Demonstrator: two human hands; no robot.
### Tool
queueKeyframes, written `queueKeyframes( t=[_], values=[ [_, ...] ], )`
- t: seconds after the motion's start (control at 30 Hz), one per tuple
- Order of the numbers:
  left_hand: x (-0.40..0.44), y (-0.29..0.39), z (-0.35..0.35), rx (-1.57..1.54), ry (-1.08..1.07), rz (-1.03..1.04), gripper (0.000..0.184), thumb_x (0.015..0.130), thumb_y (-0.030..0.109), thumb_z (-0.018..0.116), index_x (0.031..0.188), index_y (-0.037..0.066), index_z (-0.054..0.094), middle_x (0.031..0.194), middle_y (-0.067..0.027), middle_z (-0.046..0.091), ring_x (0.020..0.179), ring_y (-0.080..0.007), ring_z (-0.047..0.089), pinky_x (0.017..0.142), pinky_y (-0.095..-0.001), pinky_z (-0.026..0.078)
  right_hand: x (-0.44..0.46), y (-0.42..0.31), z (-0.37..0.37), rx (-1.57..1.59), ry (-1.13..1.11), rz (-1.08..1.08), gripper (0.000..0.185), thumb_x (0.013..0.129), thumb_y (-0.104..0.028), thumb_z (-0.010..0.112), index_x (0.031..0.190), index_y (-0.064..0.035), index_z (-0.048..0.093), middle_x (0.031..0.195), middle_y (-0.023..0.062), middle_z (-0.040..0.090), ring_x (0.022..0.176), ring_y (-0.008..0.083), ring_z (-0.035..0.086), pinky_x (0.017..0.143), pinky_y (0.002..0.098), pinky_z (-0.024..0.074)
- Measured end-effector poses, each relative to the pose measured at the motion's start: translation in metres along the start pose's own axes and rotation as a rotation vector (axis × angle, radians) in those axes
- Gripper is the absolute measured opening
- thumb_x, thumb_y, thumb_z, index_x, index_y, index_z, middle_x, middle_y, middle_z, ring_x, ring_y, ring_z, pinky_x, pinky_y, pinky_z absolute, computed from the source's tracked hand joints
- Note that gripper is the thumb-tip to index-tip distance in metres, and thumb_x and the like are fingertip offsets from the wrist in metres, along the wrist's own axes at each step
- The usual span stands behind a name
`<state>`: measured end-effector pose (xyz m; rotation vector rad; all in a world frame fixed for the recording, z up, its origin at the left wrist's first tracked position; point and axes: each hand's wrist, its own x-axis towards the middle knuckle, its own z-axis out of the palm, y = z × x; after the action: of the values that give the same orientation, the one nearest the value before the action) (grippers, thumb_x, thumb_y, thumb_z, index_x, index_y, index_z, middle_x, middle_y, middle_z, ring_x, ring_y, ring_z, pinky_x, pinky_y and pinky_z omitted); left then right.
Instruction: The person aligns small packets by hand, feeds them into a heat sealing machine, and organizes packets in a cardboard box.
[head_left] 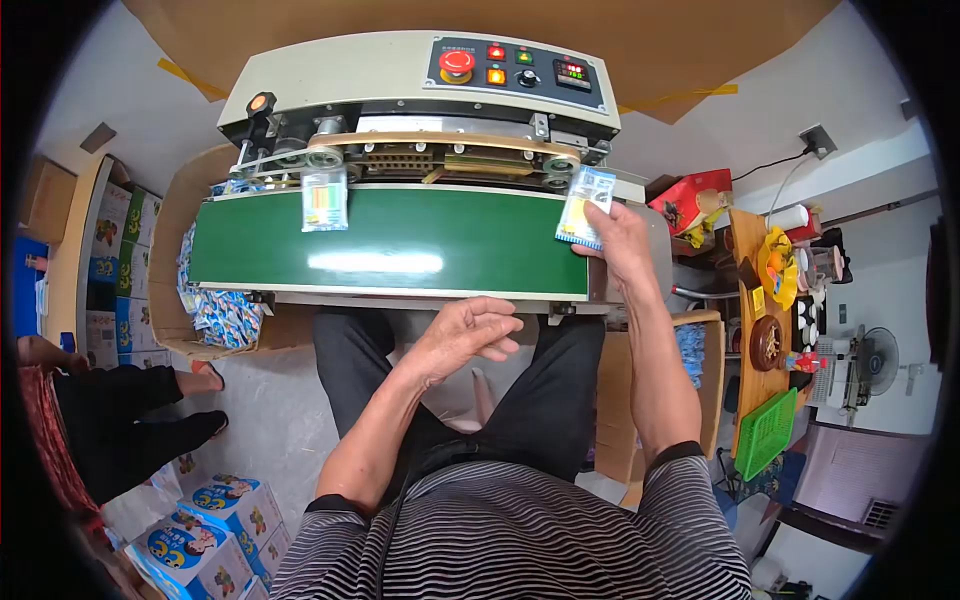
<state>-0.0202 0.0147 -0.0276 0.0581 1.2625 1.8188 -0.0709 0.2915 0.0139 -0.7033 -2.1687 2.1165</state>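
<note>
Pinching a small clear-and-blue packet [578, 213] between thumb and fingers, the right hand [627, 245] holds it upright over the right end of the green belt [450, 240], its top edge up beside the rollers of the sealing machine [330, 80]. The left hand [462, 338] grasps nothing; its fingers are loosely spread just in front of the belt's near edge, above the lap. Another packet [325, 203], with a green and yellow print, stands at the left part of the belt, its top at the band.

On the control panel [515, 76], small lettering runs above the red stop button [456, 64], too fine to read. The display [573, 73] shows red digits over green ones; the upper row looks like 168, though the blur makes that uncertain.

An open carton [220, 349] at the belt's left end holds many blue-and-white packets. Blue-and-white printed boxes [225, 530] at lower left carry a cartoon figure and big round blue lettering, not legible. A co-worker's legs [140, 425] show at left. At right, a green basket [767, 433] lies near the wooden table [749, 350].
</note>
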Motion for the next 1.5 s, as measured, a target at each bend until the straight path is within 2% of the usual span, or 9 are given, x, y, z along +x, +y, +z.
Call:
queueKeyframes(
  t=[0.27, 0.43, 0.6, 0.73, 0.87, 0.97, 1.07, 1.2, 1.5],
  values=[
    [-0.009, -0.029, -0.008, 0.003, 0.010, -0.039, 0.048, 0.101, 0.024, 0.068, 0.136, -0.005, 0.055, 0.121, -0.0167, 0.070, 0.096, -0.0203, 0.073, 0.080, -0.0303, 0.062, -0.001, 0.001, 0.048, 0.033, -0.076, 0.046, 0.030, 0.102, -0.024, 0.064, 0.118, 0.0021, 0.065, 0.100, 0.0079, 0.072, 0.088, 0.0168, 0.073, 0.071, 0.0301, 0.0625],
    [-0.028, -0.048, -0.005, 0.006, 0.043, -0.070, 0.044, 0.101, 0.024, 0.068, 0.134, -0.003, 0.058, 0.119, -0.0152, 0.070, 0.096, -0.0210, 0.073, 0.079, -0.0331, 0.062, -0.091, 0.032, 0.031, 0.093, 0.110, -0.256, 0.026, 0.102, -0.017, 0.065, 0.117, 0.0039, 0.064, 0.098, 0.0087, 0.071, 0.090, 0.0175, 0.072, 0.081, 0.0305, 0.0595],
    [-0.028, -0.096, -0.003, 0.086, 0.161, -0.211, 0.033, 0.100, 0.024, 0.068, 0.125, 0.002, 0.064, 0.114, -0.0125, 0.072, 0.089, -0.0204, 0.073, 0.074, -0.0330, 0.062, -0.203, 0.111, -0.062, 0.088, 0.396, -0.226, 0.021, 0.102, -0.009, 0.063, 0.120, 0.0029, 0.063, 0.099, 0.0092, 0.071, 0.092, 0.0158, 0.072, 0.083, 0.0290, 0.0582],
    [-0.024, -0.121, 0.004, 0.142, 0.152, -0.304, 0.035, 0.101, 0.024, 0.067, 0.127, 0.000, 0.062, 0.112, -0.0126, 0.072, 0.088, -0.0198, 0.072, 0.075, -0.0324, 0.061, -0.260, 0.216, -0.168, -0.458, 0.719, -0.186, 0.020, 0.102, -0.010, 0.062, 0.120, -0.0008, 0.063, 0.096, 0.0055, 0.069, 0.087, 0.0131, 0.069, 0.078, 0.0275, 0.0546],
    [-0.016, -0.128, 0.017, 0.199, 0.151, -0.333, 0.033, 0.101, 0.025, 0.068, 0.123, 0.001, 0.064, 0.111, -0.0118, 0.072, 0.089, -0.0194, 0.072, 0.075, -0.0327, 0.061, -0.309, 0.304, -0.278, -0.610, 1.036, 0.006, 0.043, 0.093, -0.007, 0.066, 0.134, -0.0035, 0.055, 0.099, 0.0130, 0.068, 0.091, 0.0261, 0.068, 0.085, 0.0373, 0.0546],
    [-0.008, -0.128, 0.027, 0.234, 0.179, -0.290, 0.026, 0.101, 0.025, 0.067, 0.119, 0.006, 0.067, 0.109, -0.0102, 0.073, 0.087, -0.0192, 0.073, 0.072, -0.0340, 0.062, -0.318, 0.324, -0.328, -0.903, 0.980, 0.071, 0.054, 0.085, -0.001, 0.063, 0.137, -0.0032, 0.051, 0.135, 0.0238, 0.057, 0.123, 0.0388, 0.057, 0.098, 0.0473, 0.0494],
    [-0.008, -0.128, 0.035, 0.264, 0.214, -0.299, 0.027, 0.101, 0.025, 0.068, 0.119, 0.006, 0.068, 0.110, -0.0099, 0.073, 0.087, -0.0194, 0.073, 0.073, -0.0340, 0.062, -0.303, 0.317, -0.357, -1.202, 0.857, 0.011, 0.061, 0.084, 0.001, 0.061, 0.143, -0.0084, 0.047, 0.149, 0.0213, 0.046, 0.130, 0.0414, 0.049, 0.103, 0.0485, 0.0468],
    [-0.012, -0.131, 0.035, 0.285, 0.259, -0.312, 0.027, 0.100, 0.026, 0.068, 0.119, 0.006, 0.068, 0.111, -0.0098, 0.073, 0.088, -0.0195, 0.073, 0.074, -0.0343, 0.062, -0.262, 0.321, -0.398, -1.515, 0.525, -0.074, 0.059, 0.086, -0.001, 0.058, 0.144, -0.0118, 0.048, 0.156, 0.0156, 0.039, 0.136, 0.0356, 0.045, 0.101, 0.0461, 0.0471],
    [-0.017, -0.139, 0.033, 0.243, 0.337, -0.316, 0.033, 0.097, 0.028, 0.074, 0.117, 0.004, 0.067, 0.110, -0.0126, 0.073, 0.089, -0.0234, 0.073, 0.076, -0.0381, 0.063, -0.225, 0.333, -0.419, -1.772, 0.362, 0.031, 0.041, 0.091, -0.011, 0.056, 0.132, -0.0113, 0.056, 0.154, 0.0127, 0.043, 0.133, 0.0297, 0.048, 0.095, 0.0413, 0.0468]
  ],
)
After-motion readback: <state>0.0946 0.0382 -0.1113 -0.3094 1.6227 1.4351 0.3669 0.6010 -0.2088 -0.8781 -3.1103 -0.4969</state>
